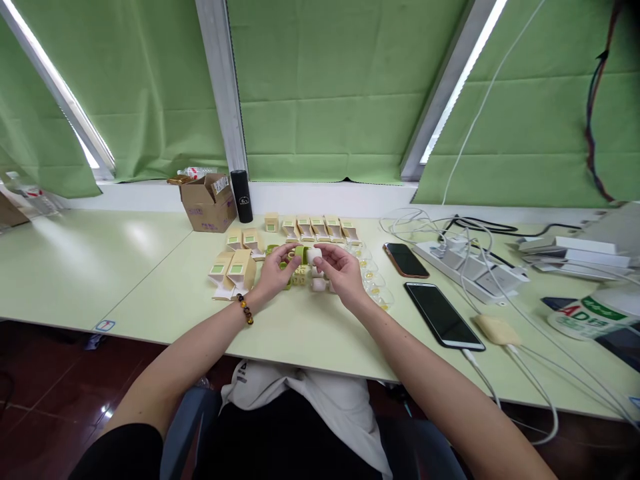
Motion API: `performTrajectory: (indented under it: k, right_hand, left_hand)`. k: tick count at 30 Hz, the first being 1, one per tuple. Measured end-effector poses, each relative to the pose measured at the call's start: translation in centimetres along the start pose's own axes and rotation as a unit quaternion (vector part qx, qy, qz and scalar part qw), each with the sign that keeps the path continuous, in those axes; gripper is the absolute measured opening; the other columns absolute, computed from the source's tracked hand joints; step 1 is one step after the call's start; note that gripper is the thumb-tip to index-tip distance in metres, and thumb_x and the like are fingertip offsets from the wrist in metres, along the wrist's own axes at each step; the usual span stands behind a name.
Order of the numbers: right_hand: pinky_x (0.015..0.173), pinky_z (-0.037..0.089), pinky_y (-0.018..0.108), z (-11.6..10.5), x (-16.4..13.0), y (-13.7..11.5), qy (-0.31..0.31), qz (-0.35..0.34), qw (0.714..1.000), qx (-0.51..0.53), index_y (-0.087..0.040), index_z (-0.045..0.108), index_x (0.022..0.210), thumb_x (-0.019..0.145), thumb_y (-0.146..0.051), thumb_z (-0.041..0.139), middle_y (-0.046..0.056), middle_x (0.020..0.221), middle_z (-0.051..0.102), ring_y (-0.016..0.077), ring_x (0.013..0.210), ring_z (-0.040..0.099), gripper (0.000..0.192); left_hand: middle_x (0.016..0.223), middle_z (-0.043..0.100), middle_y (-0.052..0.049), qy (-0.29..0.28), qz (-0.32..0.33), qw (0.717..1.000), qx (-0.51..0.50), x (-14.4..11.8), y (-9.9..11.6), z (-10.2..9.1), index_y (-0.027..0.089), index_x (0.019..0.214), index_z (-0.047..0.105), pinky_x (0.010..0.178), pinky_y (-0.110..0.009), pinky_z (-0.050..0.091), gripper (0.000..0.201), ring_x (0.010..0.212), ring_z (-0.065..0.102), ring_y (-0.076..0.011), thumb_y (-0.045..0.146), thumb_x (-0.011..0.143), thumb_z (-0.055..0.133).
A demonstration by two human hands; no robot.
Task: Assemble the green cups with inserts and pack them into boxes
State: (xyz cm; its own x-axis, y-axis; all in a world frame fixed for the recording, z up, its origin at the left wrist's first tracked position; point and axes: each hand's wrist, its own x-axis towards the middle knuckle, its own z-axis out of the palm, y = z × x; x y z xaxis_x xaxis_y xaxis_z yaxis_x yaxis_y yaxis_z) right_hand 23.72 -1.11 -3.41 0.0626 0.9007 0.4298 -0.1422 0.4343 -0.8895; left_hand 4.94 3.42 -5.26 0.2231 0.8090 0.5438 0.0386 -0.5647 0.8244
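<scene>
My left hand is closed on a small green round piece, perhaps a lid, with thumb and fingers pinching it. Opposite it, my right hand pinches a small white round piece like a little jar. The two pieces are side by side, close together; I cannot tell whether they touch. Below them on the table are several white pieces and small pale yellow-green pieces. More green pieces lie partly hidden behind my left hand. To the right of my right hand sit several clear plastic pieces with yellow centres.
Several small open cream boxes stand left and behind. Further back are a cardboard box and a black cylinder. Two phones, a power strip, tangled white cables and a white container occupy the right side.
</scene>
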Motion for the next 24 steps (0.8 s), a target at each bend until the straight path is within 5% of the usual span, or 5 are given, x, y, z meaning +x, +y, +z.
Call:
performTrajectory:
  k: [15,24]
  right_hand:
    - [0.077,0.062,0.039,-0.2,0.0,0.5,0.012,-0.001,0.999,-0.031,-0.025,0.077,0.103,0.074,-0.060,0.091,0.007,0.097,0.080,0.0245,0.088,0.074,0.048]
    - [0.076,0.061,0.037,0.0,-0.2,0.3,0.009,-0.011,0.999,-0.034,-0.023,0.077,0.102,0.077,-0.057,0.089,0.005,0.092,0.079,0.0201,0.078,0.071,0.044]
  left_hand:
    - [0.127,0.071,-0.013,-0.004,0.009,0.999,0.039,-0.2,0.5,0.1,0.021,0.126,0.072,0.096,-0.037,0.054,0.056,0.108,0.066,-0.0233,0.063,0.090,0.075]
    - [0.114,0.067,-0.010,-0.016,0.020,0.998,0.051,-0.5,1.0,0.2,0.021,0.116,0.070,0.095,-0.037,0.052,0.052,0.105,0.064,-0.0231,0.060,0.084,0.083]
